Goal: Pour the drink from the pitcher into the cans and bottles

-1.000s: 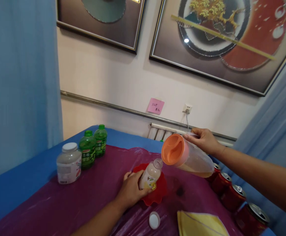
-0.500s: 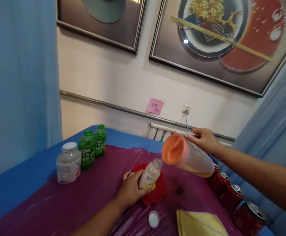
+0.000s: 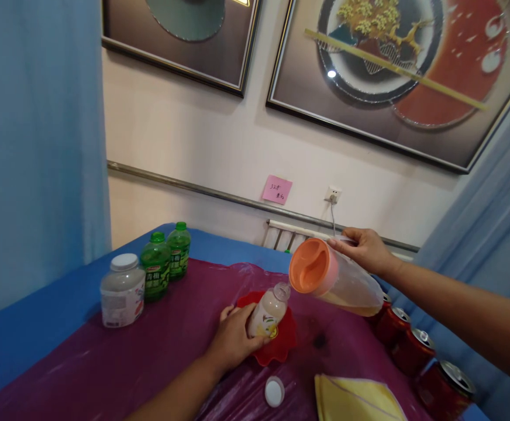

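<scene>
My left hand [image 3: 235, 338] is wrapped around a small clear bottle [image 3: 269, 311] with a printed label, tilted to the right over a red scalloped dish [image 3: 278, 346]. The bottle's mouth is uncapped. My right hand [image 3: 364, 248] grips the handle of a clear pitcher [image 3: 345, 289] with an orange lid [image 3: 310, 266]. The pitcher lies tipped to the left, with yellowish liquid along its lower side. Its lid is close to the bottle's mouth; whether liquid flows between them I cannot tell. A white cap [image 3: 275, 392] sits on the purple sheet in front.
On the left stand a white-lidded jar [image 3: 123, 292] and two green bottles [image 3: 155, 266]. Several red cans [image 3: 413, 351] line the right edge. A folded yellow cloth [image 3: 355, 400] lies at the front on purple plastic sheeting [image 3: 150, 362]. Behind is a wall with a metal rail [image 3: 185, 186].
Almost nothing differs. The pitcher and my right hand have shifted very slightly; both hands keep their hold.
</scene>
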A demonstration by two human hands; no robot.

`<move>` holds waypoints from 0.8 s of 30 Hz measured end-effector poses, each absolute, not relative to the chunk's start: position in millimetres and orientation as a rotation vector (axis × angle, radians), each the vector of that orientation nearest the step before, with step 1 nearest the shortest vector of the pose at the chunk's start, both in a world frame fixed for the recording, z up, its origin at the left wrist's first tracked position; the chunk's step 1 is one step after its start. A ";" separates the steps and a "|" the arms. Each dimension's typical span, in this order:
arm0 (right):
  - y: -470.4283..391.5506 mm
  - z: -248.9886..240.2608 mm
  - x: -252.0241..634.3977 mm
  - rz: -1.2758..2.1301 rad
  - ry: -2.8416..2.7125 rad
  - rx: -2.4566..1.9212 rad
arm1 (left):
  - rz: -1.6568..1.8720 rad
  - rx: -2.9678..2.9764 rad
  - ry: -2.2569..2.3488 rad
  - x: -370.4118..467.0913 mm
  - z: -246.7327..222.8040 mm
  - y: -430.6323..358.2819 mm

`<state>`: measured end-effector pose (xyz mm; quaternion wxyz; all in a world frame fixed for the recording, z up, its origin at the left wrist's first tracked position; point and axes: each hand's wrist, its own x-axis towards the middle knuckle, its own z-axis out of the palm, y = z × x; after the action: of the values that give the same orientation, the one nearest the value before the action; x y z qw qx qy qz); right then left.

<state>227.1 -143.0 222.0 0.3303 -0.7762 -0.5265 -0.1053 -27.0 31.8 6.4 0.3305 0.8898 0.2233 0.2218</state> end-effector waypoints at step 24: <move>-146.0 228.3 222.6 -0.292 -1.377 -2.036 | 0.598 2.334 0.591 -26.9 6.3 31.6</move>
<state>222.6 -146.0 228.3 0.3270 -0.7773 -0.5258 -0.1114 -26.9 31.6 6.3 0.3243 0.8900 0.2255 0.2279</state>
